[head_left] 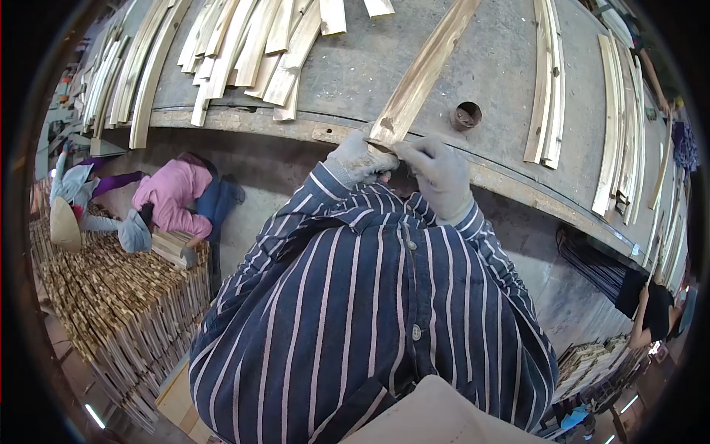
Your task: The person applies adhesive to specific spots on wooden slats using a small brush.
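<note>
1 long, flat, pale tan wooden plank [425, 74] with brown streaks, slanting from upper centre to middle of the frame, near end gripped by grey-gloved left hand [353, 157], grey-gloved right hand [441, 172] curled there, cannot tell whether gripping

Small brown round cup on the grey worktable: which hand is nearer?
Right. The grey-gloved right hand is just below and left of the cup in the picture; the grey-gloved left hand is farther left, at the near end of the long pale wooden board.
</note>
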Demonstrator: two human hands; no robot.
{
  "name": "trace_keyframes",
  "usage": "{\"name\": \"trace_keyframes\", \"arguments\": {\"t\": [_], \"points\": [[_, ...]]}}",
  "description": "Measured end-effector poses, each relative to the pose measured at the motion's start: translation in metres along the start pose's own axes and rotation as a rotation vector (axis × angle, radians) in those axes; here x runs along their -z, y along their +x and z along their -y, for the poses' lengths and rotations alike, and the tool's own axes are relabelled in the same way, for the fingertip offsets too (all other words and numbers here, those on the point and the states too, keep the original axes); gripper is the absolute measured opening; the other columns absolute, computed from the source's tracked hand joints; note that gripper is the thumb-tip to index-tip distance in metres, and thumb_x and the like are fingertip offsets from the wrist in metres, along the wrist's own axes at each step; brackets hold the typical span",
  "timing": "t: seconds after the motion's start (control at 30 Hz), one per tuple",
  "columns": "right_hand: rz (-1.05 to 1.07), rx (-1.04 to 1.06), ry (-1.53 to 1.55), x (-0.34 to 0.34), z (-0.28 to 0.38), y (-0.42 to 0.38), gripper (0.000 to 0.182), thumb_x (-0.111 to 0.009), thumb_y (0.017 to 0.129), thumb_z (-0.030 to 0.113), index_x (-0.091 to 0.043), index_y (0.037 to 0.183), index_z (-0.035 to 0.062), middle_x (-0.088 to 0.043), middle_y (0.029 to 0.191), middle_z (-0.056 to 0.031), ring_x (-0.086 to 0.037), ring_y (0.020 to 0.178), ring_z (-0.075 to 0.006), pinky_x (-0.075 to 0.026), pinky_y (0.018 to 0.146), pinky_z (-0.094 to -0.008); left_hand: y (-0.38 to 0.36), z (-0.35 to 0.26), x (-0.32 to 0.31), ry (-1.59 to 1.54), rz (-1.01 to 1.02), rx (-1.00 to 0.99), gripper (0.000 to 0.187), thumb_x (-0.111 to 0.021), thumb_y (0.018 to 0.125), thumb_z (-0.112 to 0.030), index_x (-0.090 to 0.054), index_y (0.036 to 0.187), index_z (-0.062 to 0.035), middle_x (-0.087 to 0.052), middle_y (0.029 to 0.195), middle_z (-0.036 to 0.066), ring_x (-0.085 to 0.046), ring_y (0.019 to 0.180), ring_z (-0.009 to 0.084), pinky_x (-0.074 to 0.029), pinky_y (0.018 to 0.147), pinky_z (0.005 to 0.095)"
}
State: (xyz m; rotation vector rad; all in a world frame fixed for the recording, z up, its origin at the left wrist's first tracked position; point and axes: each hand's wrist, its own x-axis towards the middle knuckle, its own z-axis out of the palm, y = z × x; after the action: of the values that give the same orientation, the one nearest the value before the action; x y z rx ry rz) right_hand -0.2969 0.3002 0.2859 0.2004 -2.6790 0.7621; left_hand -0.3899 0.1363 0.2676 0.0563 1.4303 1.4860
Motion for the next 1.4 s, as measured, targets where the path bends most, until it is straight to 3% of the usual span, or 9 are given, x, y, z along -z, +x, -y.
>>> {"name": "trace_keyframes", "arguments": {"t": [0.1,0.33,0.47,0.6,0.8,0.93,1.0,1.27,1.4], "points": [[-0.082,-0.191,-0.007,-0.001,-0.016,0.002,0.031,-0.060,0.078,0.008,-0.068,0.106,0.0200,-0.063,0.085,-0.0019,-0.063,0.072,-0.0195,-0.050,0.055,-0.0302,-0.004,-0.006,-0.001,0.017,0.018,-0.019,0.031,-0.071,0.081,-0.005,-0.056,0.107,0.0010,-0.062,0.074,0.007,-0.059,0.056,0.0100,-0.037,0.039,0.0156],[-0.025,-0.062,-0.051,0.003,-0.007,-0.009,0.031,-0.059,0.079,0.007,-0.068,0.105,0.0199,-0.063,0.084,-0.0015,-0.062,0.067,-0.0192,-0.049,0.053,-0.0299,0.002,0.003,0.006,-0.153,0.159,0.045,0.031,-0.069,0.081,-0.003,-0.055,0.108,0.0020,-0.063,0.084,0.010,-0.061,0.060,0.0112,-0.035,0.039,0.0157],[-0.057,-0.165,-0.213,-0.002,-0.014,-0.008,0.031,-0.057,0.080,0.005,-0.066,0.107,0.0187,-0.062,0.084,-0.0025,-0.063,0.068,-0.0196,-0.049,0.052,-0.0303,0.004,0.003,0.002,-0.146,0.137,0.057,0.032,-0.069,0.082,-0.002,-0.054,0.110,0.0015,-0.062,0.083,0.009,-0.061,0.060,0.0111,-0.035,0.039,0.0160],[-0.005,-0.074,-0.071,-0.001,-0.006,-0.012,0.031,-0.056,0.081,0.006,-0.064,0.109,0.0188,-0.060,0.082,-0.0038,-0.062,0.066,-0.0210,-0.048,0.051,-0.0308,0.007,0.002,-0.003,-0.171,0.149,-0.025,0.030,-0.069,0.082,-0.003,-0.055,0.108,0.0011,-0.062,0.080,0.008,-0.059,0.058,0.0094,-0.033,0.039,0.0161],[-0.044,-0.251,-0.132,-0.003,-0.019,-0.009,0.030,-0.057,0.080,0.006,-0.066,0.106,0.0186,-0.061,0.085,-0.0045,-0.063,0.073,-0.0238,-0.050,0.058,-0.0354,0.015,0.000,0.005,-0.086,0.160,0.092,0.030,-0.069,0.083,-0.005,-0.055,0.109,0.0012,-0.061,0.077,0.007,-0.057,0.057,0.0075,-0.033,0.039,0.0157],[0.033,-0.133,0.018,-0.006,-0.021,-0.009,0.034,-0.057,0.079,0.004,-0.067,0.108,0.0189,-0.062,0.086,-0.0039,-0.063,0.071,-0.0253,-0.050,0.058,-0.0349,0.016,0.003,0.003,-0.111,0.140,0.005,0.034,-0.070,0.080,-0.003,-0.053,0.109,-0.0013,-0.061,0.073,0.006,-0.053,0.050,0.0062,-0.030,0.036,0.0187],[-0.115,-0.311,0.039,-0.010,-0.031,-0.006,0.033,-0.057,0.079,0.005,-0.067,0.108,0.0181,-0.062,0.087,-0.0041,-0.063,0.072,-0.0250,-0.050,0.058,-0.0347,0.016,-0.001,0.001,0.005,0.066,0.038,0.032,-0.071,0.079,-0.005,-0.054,0.105,-0.0010,-0.060,0.069,0.005,-0.053,0.048,0.0065,-0.032,0.036,0.0190],[-0.003,-0.033,-0.109,-0.006,-0.006,-0.007,0.033,-0.057,0.079,0.007,-0.066,0.109,0.0197,-0.061,0.086,-0.0015,-0.062,0.075,-0.0210,-0.050,0.058,-0.0318,0.038,0.018,0.015,0.224,0.008,0.049,0.039,-0.069,0.077,-0.006,-0.052,0.111,-0.0011,-0.060,0.072,0.004,-0.057,0.052,0.0089,-0.042,0.040,0.0222],[-0.059,-0.174,-0.247,0.000,-0.020,0.013,0.032,-0.059,0.078,0.010,-0.066,0.107,0.0222,-0.060,0.085,-0.0011,-0.061,0.076,-0.0185,-0.050,0.059,-0.0289,0.022,0.003,0.005,0.286,-0.051,-0.074,0.037,-0.069,0.077,-0.003,-0.053,0.110,-0.0013,-0.061,0.077,0.004,-0.057,0.053,0.0090,-0.044,0.042,0.0235]]}}
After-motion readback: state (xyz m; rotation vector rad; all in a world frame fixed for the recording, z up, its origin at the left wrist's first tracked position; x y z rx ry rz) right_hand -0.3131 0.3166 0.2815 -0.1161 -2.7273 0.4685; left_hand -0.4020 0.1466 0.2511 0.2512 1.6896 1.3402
